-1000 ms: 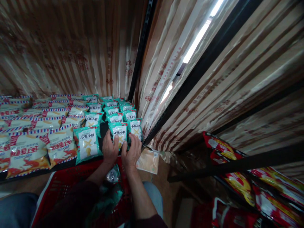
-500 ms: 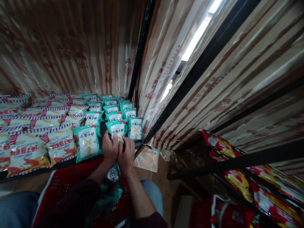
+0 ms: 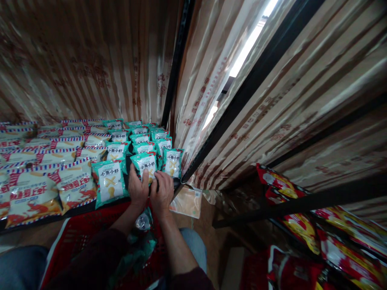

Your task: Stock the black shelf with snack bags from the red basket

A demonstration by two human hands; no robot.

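Note:
A small teal and white snack bag (image 3: 147,164) stands upright at the front of its row, between my two hands. My left hand (image 3: 138,188) grips its lower left side, the thumb lying across the front. Curled fingers of my right hand (image 3: 162,189) hold its lower right corner. Right of it, apart from my hands, leans another teal bag (image 3: 173,163). A larger teal bag (image 3: 110,183) stands to the left, with more teal bags (image 3: 142,139) lined up behind. The bottom edge of the held bag is hidden by my fingers.
A red basket (image 3: 68,241) with teal packets (image 3: 140,249) sits below my forearms. White snack bags (image 3: 32,197) fill the shelf's left side. Dark metal posts (image 3: 229,121) and pleated curtains (image 3: 121,60) border the shelf. Red and yellow packages (image 3: 302,229) lie at right.
The held bag has shifted slightly left and tilts a little more. My right hand's fingers have moved slightly, lying more over the bag's lower corner. The view has shifted a little.

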